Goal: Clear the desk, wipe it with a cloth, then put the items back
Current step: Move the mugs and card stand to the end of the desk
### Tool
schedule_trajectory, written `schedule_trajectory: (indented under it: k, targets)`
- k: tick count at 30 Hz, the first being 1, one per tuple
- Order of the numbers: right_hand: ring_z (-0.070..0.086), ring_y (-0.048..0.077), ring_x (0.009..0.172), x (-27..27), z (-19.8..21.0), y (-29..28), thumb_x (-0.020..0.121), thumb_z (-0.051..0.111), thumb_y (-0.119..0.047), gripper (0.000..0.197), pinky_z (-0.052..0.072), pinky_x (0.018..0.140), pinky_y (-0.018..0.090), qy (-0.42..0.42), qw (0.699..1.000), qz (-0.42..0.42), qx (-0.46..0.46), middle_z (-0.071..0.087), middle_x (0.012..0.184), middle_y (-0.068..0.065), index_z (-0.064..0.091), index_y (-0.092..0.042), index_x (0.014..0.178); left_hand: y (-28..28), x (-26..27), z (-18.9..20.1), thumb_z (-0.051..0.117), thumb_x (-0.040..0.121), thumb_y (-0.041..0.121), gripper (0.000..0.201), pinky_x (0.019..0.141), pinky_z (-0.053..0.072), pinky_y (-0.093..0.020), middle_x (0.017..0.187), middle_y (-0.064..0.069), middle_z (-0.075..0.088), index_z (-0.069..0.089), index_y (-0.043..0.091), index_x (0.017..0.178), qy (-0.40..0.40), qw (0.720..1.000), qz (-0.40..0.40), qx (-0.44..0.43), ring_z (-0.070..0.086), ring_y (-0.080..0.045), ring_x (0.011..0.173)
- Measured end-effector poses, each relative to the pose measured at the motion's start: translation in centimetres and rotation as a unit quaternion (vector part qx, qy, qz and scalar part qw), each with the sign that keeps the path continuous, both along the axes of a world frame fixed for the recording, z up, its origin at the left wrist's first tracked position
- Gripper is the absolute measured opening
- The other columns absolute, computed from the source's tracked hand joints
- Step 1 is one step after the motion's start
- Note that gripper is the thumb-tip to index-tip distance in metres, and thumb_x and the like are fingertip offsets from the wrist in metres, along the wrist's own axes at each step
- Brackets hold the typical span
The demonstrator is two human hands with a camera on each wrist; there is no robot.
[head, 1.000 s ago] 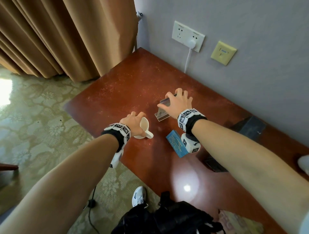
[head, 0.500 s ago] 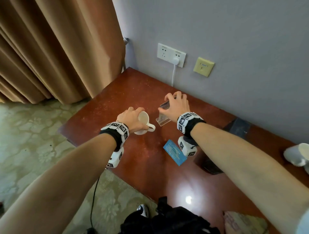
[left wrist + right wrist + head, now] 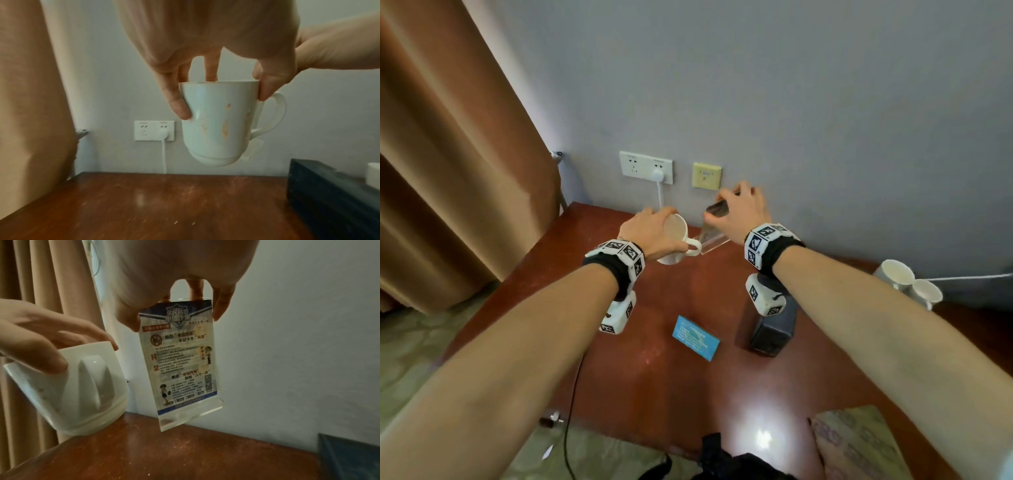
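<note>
fingers [image 3: 179, 104] around mug [image 3: 218, 123] rim

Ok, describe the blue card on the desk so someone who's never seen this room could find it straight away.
Start at the red-brown wooden desk against the grey wall, below the white socket plate. Near the middle of the desktop, just left of the black box, lies the blue card. It is the only flat, bright blue thing there; the mug and acrylic sign stand are held above the desk.

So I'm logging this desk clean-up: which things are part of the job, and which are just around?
Job: mug in left hand; sign stand in right hand; blue card; black box; two cups; desk.
Around: curtain, wall socket, bag.
</note>
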State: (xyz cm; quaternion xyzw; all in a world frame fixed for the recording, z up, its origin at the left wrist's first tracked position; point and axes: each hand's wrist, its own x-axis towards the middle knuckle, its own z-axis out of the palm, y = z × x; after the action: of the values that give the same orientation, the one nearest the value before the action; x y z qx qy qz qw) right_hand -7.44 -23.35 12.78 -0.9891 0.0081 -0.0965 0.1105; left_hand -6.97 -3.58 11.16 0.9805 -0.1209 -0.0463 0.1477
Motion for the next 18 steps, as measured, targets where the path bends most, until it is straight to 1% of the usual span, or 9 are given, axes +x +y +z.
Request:
schedule_trajectory:
  k: [3,9,12,15,18]
  targets:
    - [0.041,0.031,0.109,-1.2,1.1,-3.1,0.086,0.055,-0.061,0.049,0.035,0.097,0.037,-0.013,1.000,-0.028,-0.005,0.046,0.121,0.010,0.060,-0.023,0.117,-3.2,0.1,1.2,0.067,0.069,0.068,0.086,0.093,0.044,-0.043,0.128,-0.011,0.050,0.036,0.033,0.141,-0.005,0.999,-0.034,-0.002,0.054,-0.032,0.114]
    - [0.042,0.031,0.107,-3.9,2.0,-10.4,0.083,0.058,-0.060,0.048,0.035,0.099,0.036,-0.033,0.995,-0.094,0.007,0.047,0.120,0.009,0.059,-0.024,0.115,-10.6,-0.5,2.2,0.067,0.067,0.070,0.089,0.095,0.046,-0.046,0.132,-0.009,0.049,0.035,0.035,0.142,-0.006,0.996,-0.090,0.000,0.052,-0.032,0.118]
    - [0.042,0.030,0.108,-5.9,1.8,-14.4,0.082,0.059,-0.059,0.049,0.034,0.098,0.035,-0.031,0.992,-0.119,0.011,0.047,0.120,0.008,0.056,-0.024,0.116,-15.0,-1.5,2.2,0.069,0.068,0.067,0.087,0.095,0.044,-0.045,0.129,-0.008,0.049,0.036,0.036,0.142,0.000,0.994,-0.109,-0.007,0.052,-0.033,0.117]
    - [0.042,0.031,0.108,-7.9,1.1,-18.8,0.081,0.060,-0.059,0.049,0.037,0.098,0.036,-0.024,0.989,-0.146,0.030,0.047,0.119,0.008,0.055,-0.025,0.115,-19.4,-2.5,1.8,0.070,0.068,0.061,0.081,0.090,0.043,-0.041,0.121,-0.007,0.050,0.039,0.038,0.139,0.003,0.992,-0.129,-0.011,0.054,-0.032,0.112]
    - [0.041,0.030,0.109,-10.0,0.2,-23.4,0.080,0.060,-0.059,0.048,0.037,0.098,0.036,-0.013,0.984,-0.171,0.045,0.045,0.119,0.007,0.056,-0.026,0.114,-23.9,-3.6,1.3,0.071,0.067,0.061,0.079,0.090,0.044,-0.041,0.117,-0.007,0.051,0.041,0.039,0.137,0.008,0.989,-0.147,-0.007,0.054,-0.031,0.110]
